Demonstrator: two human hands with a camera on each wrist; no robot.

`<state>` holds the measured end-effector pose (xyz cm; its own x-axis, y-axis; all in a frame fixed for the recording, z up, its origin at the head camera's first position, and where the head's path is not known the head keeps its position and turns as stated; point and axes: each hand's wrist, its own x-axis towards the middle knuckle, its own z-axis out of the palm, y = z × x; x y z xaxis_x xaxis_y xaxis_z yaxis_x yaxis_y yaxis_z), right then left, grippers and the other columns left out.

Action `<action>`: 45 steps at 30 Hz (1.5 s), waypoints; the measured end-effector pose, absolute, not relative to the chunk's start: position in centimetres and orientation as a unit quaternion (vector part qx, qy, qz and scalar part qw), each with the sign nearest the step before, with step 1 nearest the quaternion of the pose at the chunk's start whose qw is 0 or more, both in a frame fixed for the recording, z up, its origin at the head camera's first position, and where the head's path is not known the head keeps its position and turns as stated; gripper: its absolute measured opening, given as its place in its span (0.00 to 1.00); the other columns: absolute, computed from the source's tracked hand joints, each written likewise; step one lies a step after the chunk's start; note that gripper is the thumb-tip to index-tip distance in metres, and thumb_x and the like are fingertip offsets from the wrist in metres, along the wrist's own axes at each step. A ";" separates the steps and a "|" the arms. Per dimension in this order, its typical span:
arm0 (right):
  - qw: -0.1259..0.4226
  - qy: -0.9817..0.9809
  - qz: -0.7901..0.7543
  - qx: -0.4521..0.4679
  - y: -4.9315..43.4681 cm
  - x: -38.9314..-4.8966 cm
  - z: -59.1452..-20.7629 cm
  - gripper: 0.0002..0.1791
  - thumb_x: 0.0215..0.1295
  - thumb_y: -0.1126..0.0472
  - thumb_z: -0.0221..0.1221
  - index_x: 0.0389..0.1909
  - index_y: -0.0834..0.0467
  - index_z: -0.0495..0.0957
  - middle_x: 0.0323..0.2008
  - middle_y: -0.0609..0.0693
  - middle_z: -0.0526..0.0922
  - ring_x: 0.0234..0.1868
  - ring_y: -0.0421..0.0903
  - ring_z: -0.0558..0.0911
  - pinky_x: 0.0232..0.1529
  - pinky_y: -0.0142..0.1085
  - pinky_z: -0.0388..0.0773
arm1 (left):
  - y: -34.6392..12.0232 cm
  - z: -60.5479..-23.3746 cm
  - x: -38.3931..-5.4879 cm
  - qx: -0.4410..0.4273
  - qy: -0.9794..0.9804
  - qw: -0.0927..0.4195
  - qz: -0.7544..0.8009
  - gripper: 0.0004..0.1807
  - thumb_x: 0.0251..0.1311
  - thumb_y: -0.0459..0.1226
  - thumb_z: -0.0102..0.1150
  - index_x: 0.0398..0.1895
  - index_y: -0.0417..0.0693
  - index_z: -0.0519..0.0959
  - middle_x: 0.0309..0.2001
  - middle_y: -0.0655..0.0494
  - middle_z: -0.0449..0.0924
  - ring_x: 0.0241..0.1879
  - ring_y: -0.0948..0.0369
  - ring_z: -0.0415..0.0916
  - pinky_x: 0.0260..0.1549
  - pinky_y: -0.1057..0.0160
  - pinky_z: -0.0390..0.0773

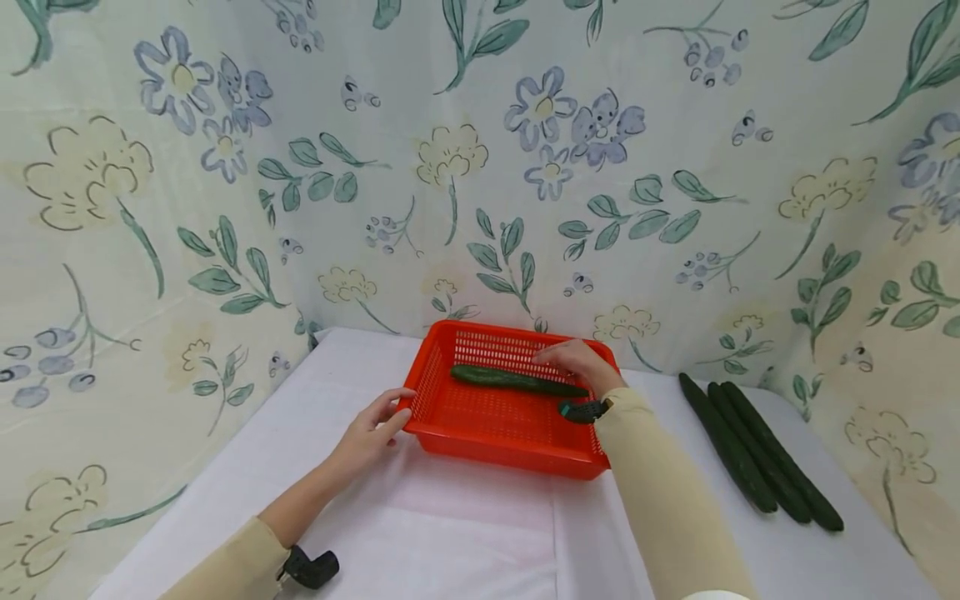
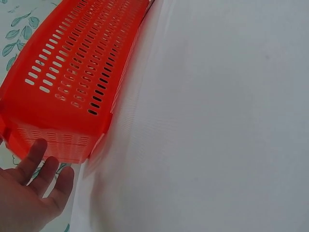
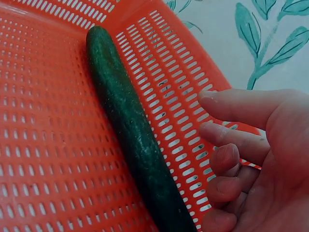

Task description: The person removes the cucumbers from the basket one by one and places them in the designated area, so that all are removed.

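Observation:
A red plastic basket [image 1: 487, 446] with slotted walls stands on the white-covered table. One dark green cucumber [image 1: 510, 381] lies lengthwise inside it, along the far wall. At the basket's left end, my left hand [image 1: 369, 429] holds the rim between thumb and forefinger; in the left wrist view its other fingers [image 2: 60, 188] are loosely bent outside the wall. My right hand [image 1: 581, 362] hovers over the right part of the basket, above the far wall. In the right wrist view its loosely bent fingers [image 3: 236, 104] are apart from the cucumber and hold nothing.
Several more cucumbers [image 1: 765, 454] lie side by side on the table, right of the basket. A white cloth [image 1: 480, 533] covers the table. Floral fabric [image 1: 480, 208] hangs behind and on both sides. Each wrist wears a small black device [image 1: 311, 568].

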<state>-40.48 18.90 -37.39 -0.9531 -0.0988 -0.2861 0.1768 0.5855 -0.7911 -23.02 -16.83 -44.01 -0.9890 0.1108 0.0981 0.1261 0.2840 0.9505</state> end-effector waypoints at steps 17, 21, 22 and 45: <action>0.180 0.903 -0.389 0.003 19.3 -40.6 -38.5 0.15 0.56 0.49 0.71 0.35 0.55 0.83 0.31 0.51 0.75 0.40 0.52 0.75 0.40 0.42 0.73 | -16.7 -44.2 -23.2 -0.081 -0.804 0.018 -0.589 0.23 0.75 0.42 0.52 0.70 0.56 0.68 0.54 0.45 0.78 0.49 0.55 0.74 0.45 0.53 0.82; 0.184 0.918 -0.351 0.006 19.1 -41.2 -38.9 0.14 0.55 0.50 0.71 0.29 0.55 0.80 0.27 0.51 0.73 0.34 0.50 0.74 0.33 0.39 0.71 | -16.7 -44.4 -23.2 -0.082 -0.803 0.016 -0.591 0.23 0.75 0.42 0.52 0.70 0.55 0.68 0.56 0.44 0.77 0.51 0.55 0.73 0.46 0.53 0.81; 0.186 0.921 -0.343 0.006 19.1 -41.4 -39.1 0.14 0.55 0.50 0.71 0.28 0.55 0.79 0.26 0.50 0.73 0.33 0.50 0.74 0.32 0.38 0.71 | -16.7 -44.4 -23.2 -0.081 -0.802 0.016 -0.592 0.23 0.75 0.42 0.52 0.70 0.56 0.68 0.57 0.44 0.77 0.51 0.54 0.73 0.47 0.52 0.81; 0.159 0.919 -0.360 -0.001 18.3 -41.6 -40.3 0.10 0.56 0.58 0.72 0.36 0.58 0.88 0.30 0.50 0.81 0.31 0.50 0.75 0.31 0.37 0.70 | -16.6 -44.1 -23.3 -0.075 -0.801 0.017 -0.594 0.22 0.73 0.44 0.55 0.67 0.57 0.70 0.59 0.44 0.77 0.52 0.53 0.74 0.49 0.51 0.82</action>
